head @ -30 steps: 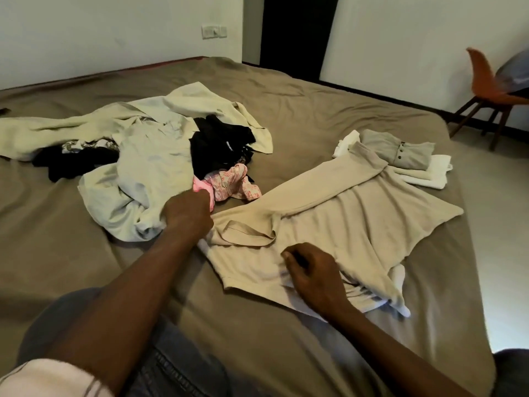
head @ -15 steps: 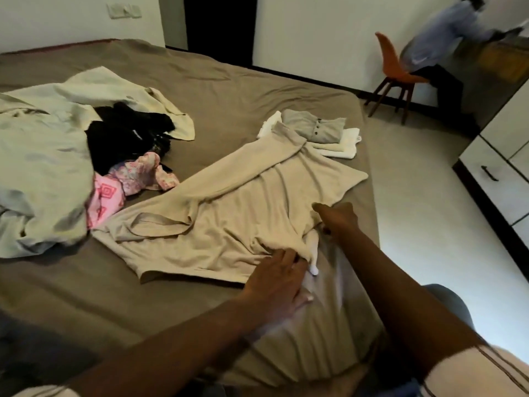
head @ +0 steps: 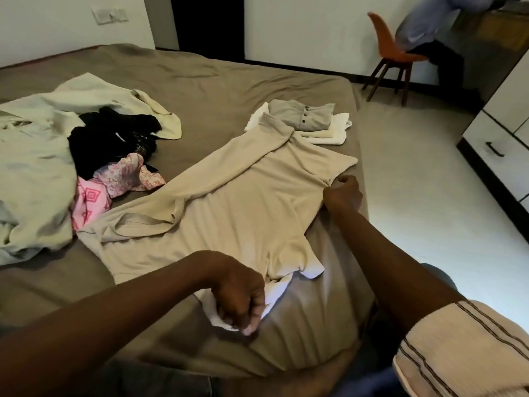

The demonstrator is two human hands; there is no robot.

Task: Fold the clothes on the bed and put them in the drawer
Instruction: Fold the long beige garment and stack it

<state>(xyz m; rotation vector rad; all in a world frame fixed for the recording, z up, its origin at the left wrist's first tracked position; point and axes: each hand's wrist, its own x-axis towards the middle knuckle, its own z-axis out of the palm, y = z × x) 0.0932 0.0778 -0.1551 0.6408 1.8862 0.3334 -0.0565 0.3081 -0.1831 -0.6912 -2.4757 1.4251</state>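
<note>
The left hand (head: 240, 293) grips the white hem of the beige shirt (head: 243, 213), which lies spread on the bed (head: 229, 81) between both hands; its fingertips are blurred. The right hand (head: 342, 193) pinches the shirt's side edge, its fingertips hidden. Right of it, the drawer (head: 498, 150) is cut off by the frame.

I see the beige shirt (head: 243, 213) spread flat on the bed (head: 229, 81) between the left hand (head: 240, 296) and the right hand (head: 342, 191), each gripping an edge. The unfolded clothes (head: 37, 167) are heaped to the left of the left hand. The folded stack (head: 312, 121) lies beyond the right hand.
</note>
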